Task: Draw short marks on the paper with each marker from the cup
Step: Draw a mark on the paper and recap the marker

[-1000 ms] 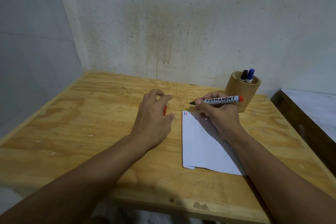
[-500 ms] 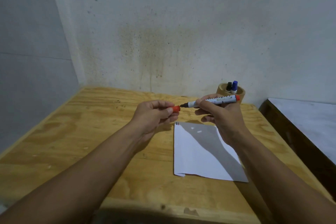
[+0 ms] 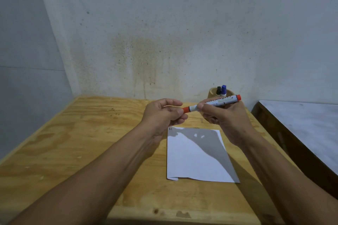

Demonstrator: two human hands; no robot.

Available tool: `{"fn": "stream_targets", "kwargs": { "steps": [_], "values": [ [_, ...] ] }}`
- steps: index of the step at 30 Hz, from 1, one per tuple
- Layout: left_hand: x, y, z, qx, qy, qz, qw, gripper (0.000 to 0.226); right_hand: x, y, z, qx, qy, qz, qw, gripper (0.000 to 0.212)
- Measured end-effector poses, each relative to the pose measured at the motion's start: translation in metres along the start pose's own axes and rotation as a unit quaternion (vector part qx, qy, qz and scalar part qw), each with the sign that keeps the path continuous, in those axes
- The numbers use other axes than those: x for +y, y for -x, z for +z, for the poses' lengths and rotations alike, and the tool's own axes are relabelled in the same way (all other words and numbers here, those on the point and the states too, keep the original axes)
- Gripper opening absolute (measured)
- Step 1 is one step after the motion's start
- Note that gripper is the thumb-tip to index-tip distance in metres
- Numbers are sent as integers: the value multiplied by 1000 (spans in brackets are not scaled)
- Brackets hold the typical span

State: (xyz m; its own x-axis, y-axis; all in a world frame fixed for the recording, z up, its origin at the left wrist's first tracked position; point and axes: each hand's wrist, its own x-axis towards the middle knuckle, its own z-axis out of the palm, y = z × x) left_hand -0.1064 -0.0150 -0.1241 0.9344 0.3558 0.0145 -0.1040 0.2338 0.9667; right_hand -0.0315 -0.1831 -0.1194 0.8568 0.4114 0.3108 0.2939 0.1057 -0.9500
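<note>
Marker: red marker (image 3: 217,101), held level above the table between both hands, white barrel with red end plug pointing toward the cup.
Cap: red cap (image 3: 186,109) sits on the tip end; whether fully seated cannot be told.
Right hand: right hand (image 3: 226,117) closed around the marker barrel, thumb on the section just behind the cap.
Left hand: left hand (image 3: 164,113) pinching the cap between thumb and fingers; rest of the cap hidden in the grip.
Paper: paper (image 3: 192,160) lies flat below and just nearer than the hands, partly under their shadow; short red and blue marks (image 3: 170,129) at its far left corner, under the left hand. Near left corner is curled.
Cup: wooden cup (image 3: 212,93) just behind the right hand, largely hidden by it; black marker (image 3: 218,90) and blue marker (image 3: 223,89) stand in it.
Table: plywood table (image 3: 73,142) carries paper and cup.
Step judged: recapping the red marker; the black one appears not yet used.
Risk: cap left loose, tip dries or stains the hand; cause, a short push.
Risk: returning the marker blind behind the knuckles may tip the cup.
</note>
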Motion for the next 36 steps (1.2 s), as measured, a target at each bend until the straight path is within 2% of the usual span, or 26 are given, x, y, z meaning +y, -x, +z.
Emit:
{"fn": "stream_targets", "kwargs": {
  "steps": [4,7,9,11,13,17,20,23,27,31,36],
  "values": [
    [2,-6,16,2,32,4,999,10,-12,1,-10,-3,-31,13,999,36],
    [-3,-9,25,-11,61,-10,998,9,-14,7,-18,7,-27,32,999,27],
    [-5,-10,33,-23,64,-15,998,9,-10,7,-23,21,-19,44,999,31],
    [-7,-12,45,-30,22,-7,999,12,-7,4,-26,31,-20,56,998,36],
    [-9,-16,58,-25,-69,28,997,15,-10,-2,-32,54,-27,63,996,33],
    [-5,-31,71,16,-238,105,965,20,-35,-21,-57,117,9,79,990,30],
    [0,-46,71,9,-327,137,935,21,-54,-36,-80,132,179,105,969,39],
    [3,-60,72,-48,-415,155,895,40,-61,-57,-99,140,361,75,919,42],
    [10,-75,75,-139,-514,144,834,64,-63,-81,-104,111,483,64,866,35],
    [13,-89,73,-181,-569,112,795,77,-61,-97,-97,57,535,64,840,23],
    [6,-97,67,-192,-569,102,793,81,-46,-104,-88,40,496,32,867,16]
  ]
}}
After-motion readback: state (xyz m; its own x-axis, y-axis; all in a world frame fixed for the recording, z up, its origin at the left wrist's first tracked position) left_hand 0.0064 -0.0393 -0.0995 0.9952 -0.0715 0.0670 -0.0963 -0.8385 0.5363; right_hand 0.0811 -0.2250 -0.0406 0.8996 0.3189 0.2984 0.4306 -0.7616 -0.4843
